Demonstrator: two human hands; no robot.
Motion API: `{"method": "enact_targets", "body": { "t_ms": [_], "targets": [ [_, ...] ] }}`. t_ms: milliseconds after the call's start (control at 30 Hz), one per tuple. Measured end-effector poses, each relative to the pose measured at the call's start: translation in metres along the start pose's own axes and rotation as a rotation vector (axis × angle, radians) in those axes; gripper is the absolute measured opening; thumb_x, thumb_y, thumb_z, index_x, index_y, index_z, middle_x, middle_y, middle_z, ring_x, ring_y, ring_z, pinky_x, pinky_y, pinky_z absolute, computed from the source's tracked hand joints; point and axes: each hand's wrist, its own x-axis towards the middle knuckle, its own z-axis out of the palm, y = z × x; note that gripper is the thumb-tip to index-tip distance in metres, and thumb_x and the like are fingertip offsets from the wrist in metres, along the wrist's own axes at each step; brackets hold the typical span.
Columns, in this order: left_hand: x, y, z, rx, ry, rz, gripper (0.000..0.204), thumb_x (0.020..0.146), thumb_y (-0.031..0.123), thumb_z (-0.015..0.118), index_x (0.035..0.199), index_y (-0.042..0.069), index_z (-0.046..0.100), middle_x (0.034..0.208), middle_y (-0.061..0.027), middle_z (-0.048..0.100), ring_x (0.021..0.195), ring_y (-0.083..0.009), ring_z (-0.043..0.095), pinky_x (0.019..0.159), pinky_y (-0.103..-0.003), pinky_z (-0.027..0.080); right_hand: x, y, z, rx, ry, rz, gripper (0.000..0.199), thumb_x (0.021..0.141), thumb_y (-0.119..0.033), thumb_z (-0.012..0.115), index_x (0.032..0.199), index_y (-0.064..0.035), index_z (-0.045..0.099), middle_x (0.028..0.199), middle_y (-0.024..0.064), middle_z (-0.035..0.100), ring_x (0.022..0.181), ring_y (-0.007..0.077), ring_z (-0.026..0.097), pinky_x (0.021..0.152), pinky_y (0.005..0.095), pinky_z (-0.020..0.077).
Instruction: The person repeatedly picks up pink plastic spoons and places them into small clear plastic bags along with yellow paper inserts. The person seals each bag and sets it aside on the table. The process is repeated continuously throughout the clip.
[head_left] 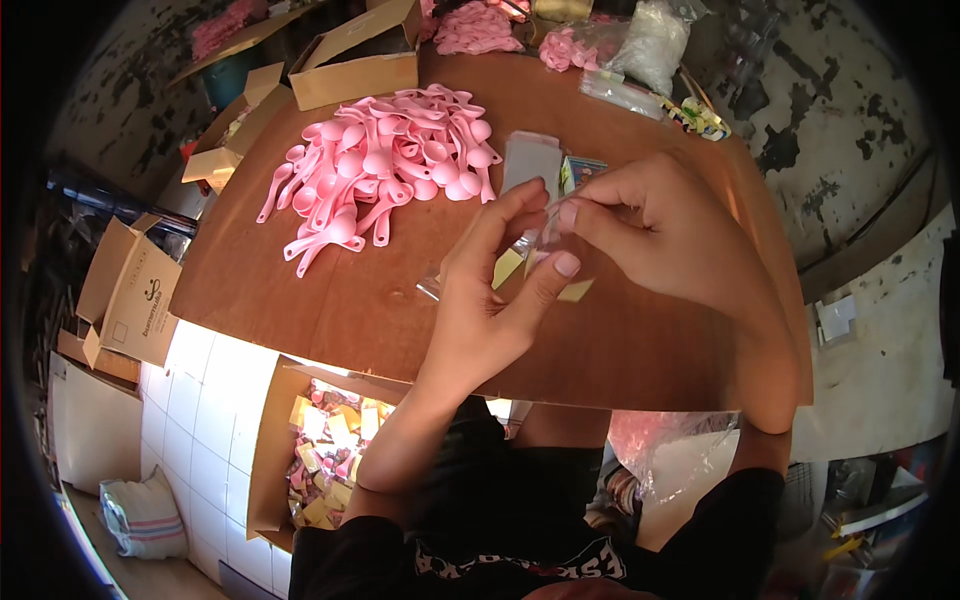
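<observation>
- Head view, ctr: left hand (490,300) and right hand (650,235) were together over a brown board (330,300), fingertips meeting.
- Both hands pinched a small clear plastic bag (520,250); left thumb and forefinger closed on it from 7 o'clock, right fingers closed on its top edge from 2 o'clock. Bag sat between the two hands, just above the board; contents too small to tell.
- Yellow paper slips (508,268) lay on the board under the hands, touching or just beneath the bag; cannot tell which.
- Grey flat packet (530,160) at 12 o'clock of the hands, near the right fingertips, w/ a coloured card (580,170) just beside it.
- Pile of pink plastic spoons (385,165) at 10 o'clock of the hands, loose heap on the board, apart from the hands.
- Open cardboard box (355,65) at 11 o'clock, far edge of board.
- Clear bags w/ pink items (580,45) at 1 o'clock, far edge.
- Cardboard box of yellow and pink slips (325,450) at 7 o'clock, below the board, on a white tiled floor (195,400).
- Folded cardboard boxes (130,290) at 9 o'clock, well apart.
</observation>
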Motion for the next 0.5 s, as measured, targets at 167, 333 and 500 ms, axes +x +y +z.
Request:
{"method": "enact_targets", "body": {
  "t_ms": [167,333,500],
  "targets": [
    [-0.003,0.015,-0.006,0.015,0.087,-0.179,0.021,0.098,0.011,0.06,0.109,-0.003,0.07,0.081,-0.008,0.071,0.068,-0.0071,0.064,0.06,-0.022,0.053,-0.01,-0.003,0.012,0.109,-0.004,-0.006,0.013,0.087,-0.012,0.067,0.083,0.0004,0.071,0.073,0.0088,0.065,0.067,0.0182,0.061,0.062,0.0311,0.0471],
    [-0.007,0.022,-0.007,0.027,0.076,-0.25,0.021,0.097,0.012,0.062,0.109,-0.003,0.071,0.079,-0.0078,0.072,0.062,-0.007,0.064,0.049,-0.023,0.046,-0.016,0.002,0.021,-0.171,0.336,-0.406,0.01,0.081,-0.003,0.074,0.089,0.0,0.072,0.09,0.0081,0.067,0.083,0.0212,0.063,0.073,0.0315,0.0506],
    [-0.009,0.035,-0.008,0.357,-0.048,-0.17,0.02,0.09,0.005,0.063,0.106,-0.005,0.07,0.067,-0.0177,0.066,0.054,-0.0165,0.064,0.051,-0.03,0.049,-0.018,0.002,0.023,-0.372,0.334,-0.515,0.016,0.069,-0.001,0.076,0.083,-0.0009,0.07,0.09,0.0071,0.064,0.083,0.0234,0.061,0.074,0.0349,0.0503]
  ]
}}
